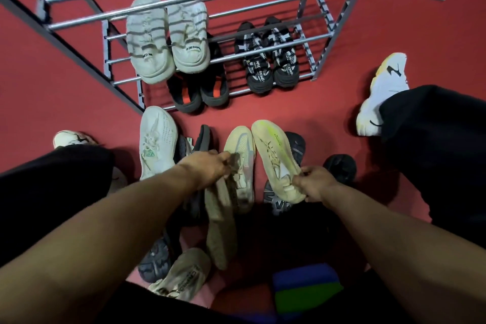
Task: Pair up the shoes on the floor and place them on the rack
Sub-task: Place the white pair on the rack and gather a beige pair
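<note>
Three pairs sit on the rack [263,46]: white sneakers [168,34], black slippers [200,92], black patterned shoes [268,60]. About nine loose shoes crowd the red floor [52,73]. The left hand [207,166] grips a cream shoe [242,163], the right hand [315,183] pinches a yellow-toed shoe [273,152]

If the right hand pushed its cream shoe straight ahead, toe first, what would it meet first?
Likely the black patterned sneakers on the rack's low tier; the red floor between looks free. The right hand holds the cream shoe, though depth is unclear.
</note>
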